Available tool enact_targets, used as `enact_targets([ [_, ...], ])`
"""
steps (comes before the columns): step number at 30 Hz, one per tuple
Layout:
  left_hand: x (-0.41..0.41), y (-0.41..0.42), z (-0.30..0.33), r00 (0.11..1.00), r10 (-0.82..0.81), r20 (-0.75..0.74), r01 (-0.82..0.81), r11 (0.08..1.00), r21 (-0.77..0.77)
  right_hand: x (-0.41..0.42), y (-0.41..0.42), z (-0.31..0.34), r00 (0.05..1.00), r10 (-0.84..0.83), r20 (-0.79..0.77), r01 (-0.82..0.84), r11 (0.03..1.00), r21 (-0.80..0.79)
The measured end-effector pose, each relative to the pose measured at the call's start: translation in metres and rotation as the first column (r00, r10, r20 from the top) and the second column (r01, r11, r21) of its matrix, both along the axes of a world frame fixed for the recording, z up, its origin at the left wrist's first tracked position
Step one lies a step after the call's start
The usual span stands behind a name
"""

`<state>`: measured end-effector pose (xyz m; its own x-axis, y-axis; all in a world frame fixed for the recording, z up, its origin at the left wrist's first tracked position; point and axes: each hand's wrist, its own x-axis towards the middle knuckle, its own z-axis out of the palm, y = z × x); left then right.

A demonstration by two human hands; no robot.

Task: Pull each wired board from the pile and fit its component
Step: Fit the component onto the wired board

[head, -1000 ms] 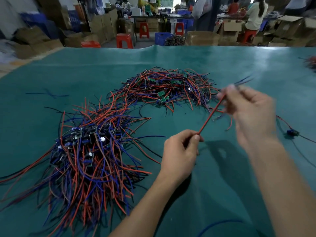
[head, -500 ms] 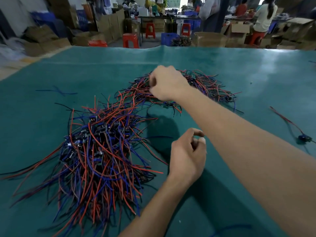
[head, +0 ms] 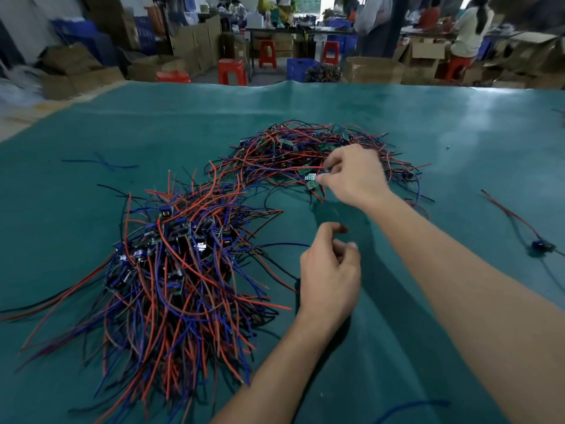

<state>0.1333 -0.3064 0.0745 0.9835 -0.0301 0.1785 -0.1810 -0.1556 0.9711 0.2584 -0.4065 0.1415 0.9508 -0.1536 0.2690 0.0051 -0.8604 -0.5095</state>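
Two tangles of red, blue and black wires lie on the green table. The far pile holds small green boards. The near left pile holds boards with dark blue components fitted. My right hand reaches over the far pile's front edge and pinches a small green board between thumb and fingertips. My left hand hovers above the table in front of it, fingers loosely curled; whether it holds something small I cannot tell.
A single wired board with a blue component lies at the right. Loose blue wires lie at the far left and near bottom. Beyond the table stand cardboard boxes, red stools and seated people.
My right hand let go of a red-wired piece at the right, reached into the far pile, and has drawn back to its front edge pinching a green board. My left hand released the red wire.
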Motion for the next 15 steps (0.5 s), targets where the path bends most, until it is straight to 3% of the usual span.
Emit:
enact_targets([
  [4,0.002,-0.001,0.000,1.000,0.000,-0.032,-0.003,0.996,-0.090,-0.052,-0.021,0.018,0.993,-0.061,0.106,0.032,0.967,0.253],
  [7,0.000,-0.002,0.000,0.999,-0.046,-0.019,0.044,0.992,-0.117,-0.093,-0.019,0.016,0.995,0.089,0.042,-0.095,0.769,0.631],
  [9,0.001,-0.002,-0.001,0.997,-0.076,-0.004,0.075,0.990,-0.121,-0.110,-0.016,0.004,0.982,0.190,-0.004,-0.117,0.619,0.776],
  [12,0.003,-0.001,-0.005,0.997,-0.078,0.001,0.077,0.989,-0.122,-0.117,-0.014,-0.015,0.975,0.216,-0.047,-0.066,0.489,0.870],
  [13,0.004,-0.001,-0.005,0.996,-0.084,-0.012,0.081,0.987,-0.142,-0.118,-0.014,-0.020,0.979,0.200,-0.035,-0.067,0.481,0.874],
  [15,0.006,-0.001,-0.005,0.995,-0.102,-0.024,0.095,0.977,-0.190,-0.116,-0.017,-0.027,0.987,0.156,0.027,-0.110,0.556,0.824],
])
